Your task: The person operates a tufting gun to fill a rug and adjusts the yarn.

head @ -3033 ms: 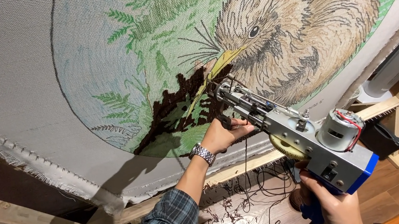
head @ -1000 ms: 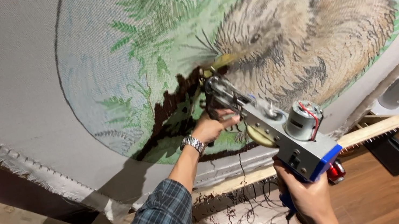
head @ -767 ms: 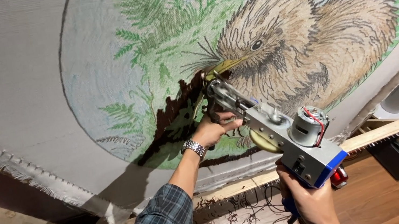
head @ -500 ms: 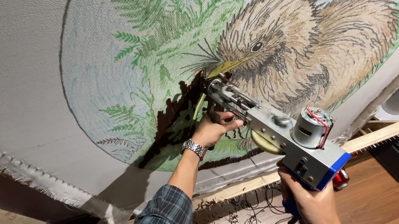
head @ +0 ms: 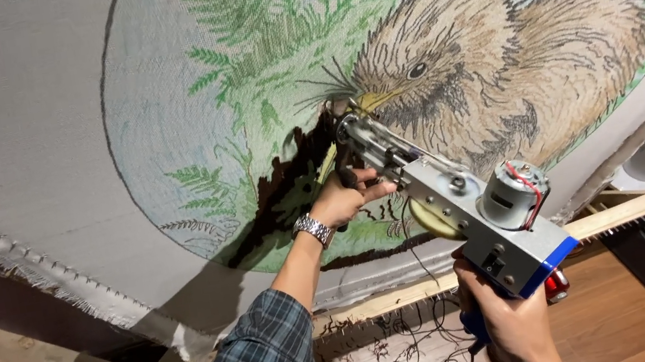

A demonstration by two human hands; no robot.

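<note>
Tufting gun [head: 470,217] (two-handed) against cloth [head: 20,119]

Both arms up, hands closed in grips.

L hand [head: 345,200]: arm stretched up and fwd, elbow lower centre, plaid sleeve to mid-forearm, metal watch at wrist; fingers curled shut, thumb pointing right. R hand [head: 511,323]: lower right, nearer the body, wrist bent up, fingers wrapped tight, back of hand showing; forearm mostly out of view. Hands well apart, L higher than R.

Tufting gun [head: 469,212] against stretched cloth [head: 44,106]
</note>
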